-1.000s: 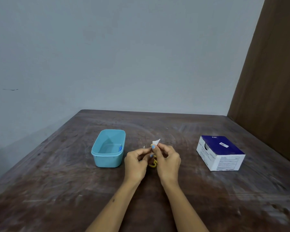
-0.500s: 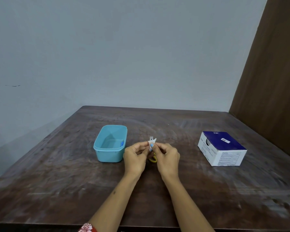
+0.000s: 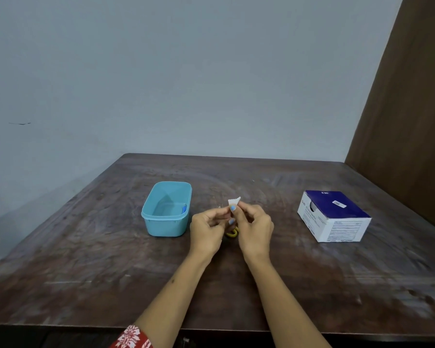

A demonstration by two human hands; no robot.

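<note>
My left hand [image 3: 207, 231] and my right hand [image 3: 255, 231] meet above the middle of the table. Together their fingertips pinch a small white piece [image 3: 234, 201], paper or a wrapper, whose tip sticks up above the fingers. A small yellow thing [image 3: 232, 233] lies on the table just under the hands, mostly hidden by them. I cannot tell what it is.
A light blue plastic tub [image 3: 166, 209] stands left of the hands, with a small blue bit at its inner right wall. A blue and white cardboard box [image 3: 333, 216] sits to the right. The dark wooden table [image 3: 86, 259] ends near me; a brown panel [image 3: 412, 121] rises at the right.
The hands stay together on the white piece, whose tip now shows a bit more above the fingers. The camera has tilted, so everything sits slightly lower and further off in view.
</note>
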